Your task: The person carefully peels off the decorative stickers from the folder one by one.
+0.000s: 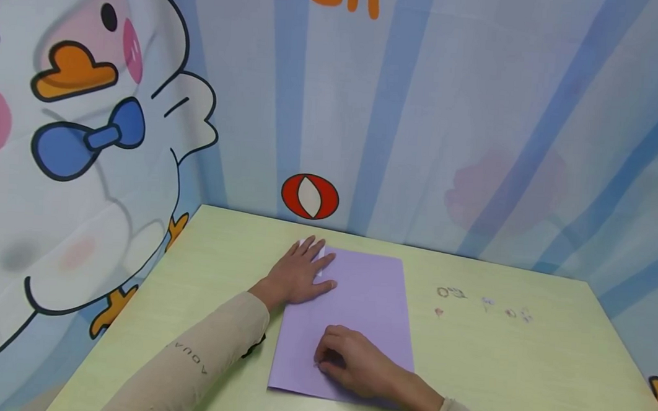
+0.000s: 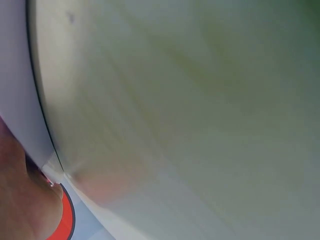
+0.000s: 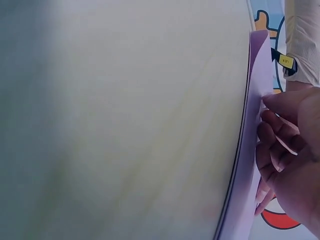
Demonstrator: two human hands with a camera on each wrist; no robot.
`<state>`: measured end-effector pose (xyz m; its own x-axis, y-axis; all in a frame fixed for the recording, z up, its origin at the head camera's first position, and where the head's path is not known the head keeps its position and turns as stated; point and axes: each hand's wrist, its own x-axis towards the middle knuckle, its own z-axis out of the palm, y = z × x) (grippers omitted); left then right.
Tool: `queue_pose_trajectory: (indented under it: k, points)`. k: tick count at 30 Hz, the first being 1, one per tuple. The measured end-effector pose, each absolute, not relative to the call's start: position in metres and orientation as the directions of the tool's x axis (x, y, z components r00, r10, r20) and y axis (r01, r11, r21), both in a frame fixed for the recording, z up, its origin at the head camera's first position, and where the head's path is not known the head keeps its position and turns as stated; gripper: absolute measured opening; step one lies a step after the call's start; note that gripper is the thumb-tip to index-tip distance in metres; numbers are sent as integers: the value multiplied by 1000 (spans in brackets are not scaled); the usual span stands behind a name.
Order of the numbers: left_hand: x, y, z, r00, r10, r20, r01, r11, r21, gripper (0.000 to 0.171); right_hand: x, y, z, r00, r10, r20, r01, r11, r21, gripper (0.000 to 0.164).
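Note:
A purple folder or folded sheet (image 1: 357, 300) lies on the table. My left hand (image 1: 301, 275) rests on its upper left part, fingers spread and straight. A white strip (image 1: 321, 264) shows beside those fingers. Over the lower part of the purple sheet, my right hand (image 1: 354, 362) has its fingers curled, with thumb and index tips close together at the surface. A tiny pale piece, seemingly a sticker (image 1: 316, 364), shows at these tips, mostly hidden. From the side, the right wrist view shows the right hand (image 3: 292, 150) against the purple sheet (image 3: 245, 175).
Several small stickers lie on the pale table (image 1: 521, 364) to the right, among them a round one (image 1: 442, 292), a reddish one (image 1: 439, 312) and a purplish one (image 1: 487, 301). A cartoon-printed backdrop (image 1: 334, 106) stands behind the table and along its left side.

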<state>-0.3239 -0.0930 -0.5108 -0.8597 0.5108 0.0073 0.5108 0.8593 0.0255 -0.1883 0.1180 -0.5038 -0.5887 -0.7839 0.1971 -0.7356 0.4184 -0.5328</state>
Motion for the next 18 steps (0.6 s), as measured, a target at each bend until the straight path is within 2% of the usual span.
queue_pose_trajectory:
  k: [5,12,18]
  points:
    - [-324,-93,-511,-863,505,3,505,863,25,77,-188,120,-501,-595,-774,215,-717,392,-576,15]
    - [-325,-93,-510,-861,509,4,509,860,29,76,-191,124,-493,-654,-739,160,-631,416,-655,14]
    - [-325,-94,-510,-857,515,-3,515,857,39,77,-192,129,-490,-656,-736,168,-634,417,-651,9]
